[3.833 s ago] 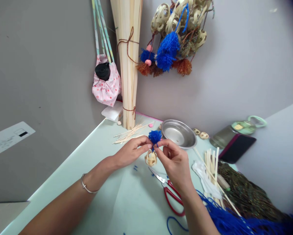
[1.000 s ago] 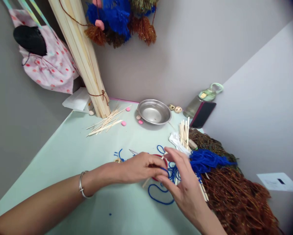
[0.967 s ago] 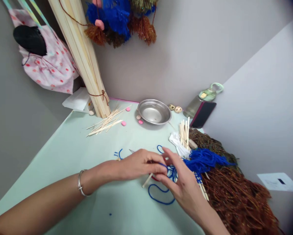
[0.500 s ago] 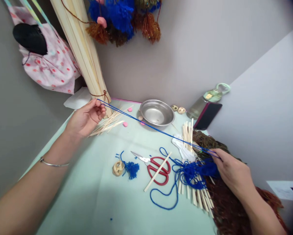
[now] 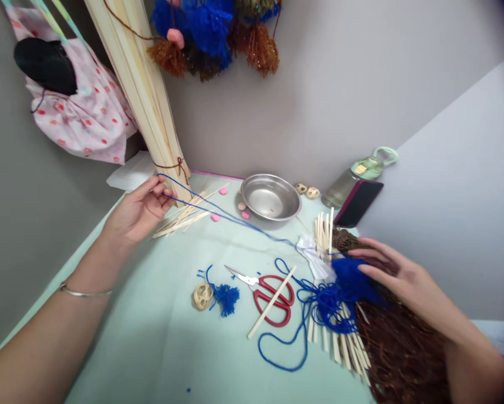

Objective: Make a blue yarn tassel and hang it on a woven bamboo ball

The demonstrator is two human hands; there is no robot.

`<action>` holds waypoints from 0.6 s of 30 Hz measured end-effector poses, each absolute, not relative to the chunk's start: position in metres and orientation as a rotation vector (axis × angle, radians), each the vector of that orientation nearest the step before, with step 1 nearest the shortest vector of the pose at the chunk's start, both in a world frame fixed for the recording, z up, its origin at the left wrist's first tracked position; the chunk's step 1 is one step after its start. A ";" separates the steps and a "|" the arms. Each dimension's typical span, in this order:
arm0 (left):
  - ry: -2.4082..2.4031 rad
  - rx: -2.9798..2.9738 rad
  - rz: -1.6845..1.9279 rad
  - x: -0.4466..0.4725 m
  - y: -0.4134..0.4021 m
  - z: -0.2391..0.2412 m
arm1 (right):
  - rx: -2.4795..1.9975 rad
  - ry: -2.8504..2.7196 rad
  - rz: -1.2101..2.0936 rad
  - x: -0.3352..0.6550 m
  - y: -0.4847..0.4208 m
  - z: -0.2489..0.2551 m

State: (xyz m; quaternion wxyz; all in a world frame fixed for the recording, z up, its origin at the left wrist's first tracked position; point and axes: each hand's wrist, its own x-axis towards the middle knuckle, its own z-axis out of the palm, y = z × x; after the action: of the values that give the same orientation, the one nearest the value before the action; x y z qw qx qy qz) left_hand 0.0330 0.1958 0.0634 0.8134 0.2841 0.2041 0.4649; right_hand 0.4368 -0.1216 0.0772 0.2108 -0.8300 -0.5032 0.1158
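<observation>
My left hand (image 5: pixel 140 210) is raised at the left, its fingers closed on a doubled strand of blue yarn (image 5: pixel 230 216). From there the strand runs down to the right, its two lines apart near my fingers. My right hand (image 5: pixel 397 275) is open, thumb and fingers apart, above a tangled heap of blue yarn (image 5: pixel 336 306). Whether a fingertip touches the yarn there, I cannot tell. Red-handled scissors (image 5: pixel 272 297) lie on the table with a thin wooden stick (image 5: pixel 272 303) across their handles. Left of them are a blue tassel (image 5: pixel 226 299) and a woven ball (image 5: pixel 202 296).
At the back stand a metal bowl (image 5: pixel 271 197), a bottle (image 5: pixel 352 177) and a leaning phone (image 5: pixel 359 203). Pink beads and thin sticks (image 5: pixel 184 216) lie near a tall wood-strip bundle (image 5: pixel 151 112). Brown yarn (image 5: pixel 407 348) covers the right side. Tassels (image 5: pixel 209 33) hang above.
My right hand has opened and let go of the strand, which now sags and has spread into two lines at the left. My left hand has shifted slightly left and down.
</observation>
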 end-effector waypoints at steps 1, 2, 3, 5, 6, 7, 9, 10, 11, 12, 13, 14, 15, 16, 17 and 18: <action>0.448 0.677 0.979 0.034 0.194 0.062 | -2.205 -1.302 0.442 0.433 -0.122 0.085; 0.463 0.751 0.951 0.035 0.192 0.060 | -2.160 -1.202 0.487 0.429 -0.123 0.094; 0.478 0.819 0.915 0.037 0.189 0.058 | -2.167 -1.106 0.443 0.425 -0.125 0.101; 0.509 0.919 0.842 0.042 0.181 0.053 | -2.242 -0.947 0.321 0.420 -0.129 0.113; 0.525 0.953 0.814 0.045 0.177 0.051 | -2.271 -0.888 0.255 0.420 -0.131 0.116; 0.540 0.982 0.790 0.048 0.174 0.050 | -2.284 -0.851 0.208 0.421 -0.133 0.116; 0.555 1.034 0.762 0.053 0.168 0.050 | -2.278 -0.841 0.149 0.426 -0.137 0.113; 0.559 1.057 0.751 0.055 0.165 0.051 | -2.273 -0.861 0.135 0.428 -0.138 0.110; 0.560 1.079 0.738 0.058 0.163 0.053 | -2.274 -0.891 0.135 0.430 -0.139 0.106; 0.559 1.103 0.722 0.061 0.160 0.055 | -2.285 -0.926 0.143 0.431 -0.139 0.102; 0.556 1.132 0.704 0.064 0.158 0.057 | -2.305 -0.963 0.155 0.431 -0.138 0.097; 0.550 1.167 0.688 0.068 0.154 0.061 | -2.327 -0.995 0.165 0.430 -0.136 0.092; 0.541 1.211 0.674 0.072 0.150 0.064 | -2.350 -1.025 0.176 0.427 -0.132 0.086; 0.528 1.261 0.661 0.077 0.145 0.068 | -2.380 -1.051 0.182 0.425 -0.128 0.080; 0.510 1.315 0.657 0.082 0.139 0.073 | -2.411 -1.073 0.189 0.421 -0.122 0.073; 0.484 1.377 0.644 0.087 0.133 0.078 | -2.449 -1.096 0.187 0.417 -0.116 0.066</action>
State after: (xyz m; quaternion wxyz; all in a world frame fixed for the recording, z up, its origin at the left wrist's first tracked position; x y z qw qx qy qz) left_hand 0.0873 0.1330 0.0782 0.6983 0.6179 0.2171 0.2888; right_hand 0.4168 -0.1160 0.0663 0.2239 -0.8875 -0.3970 0.0679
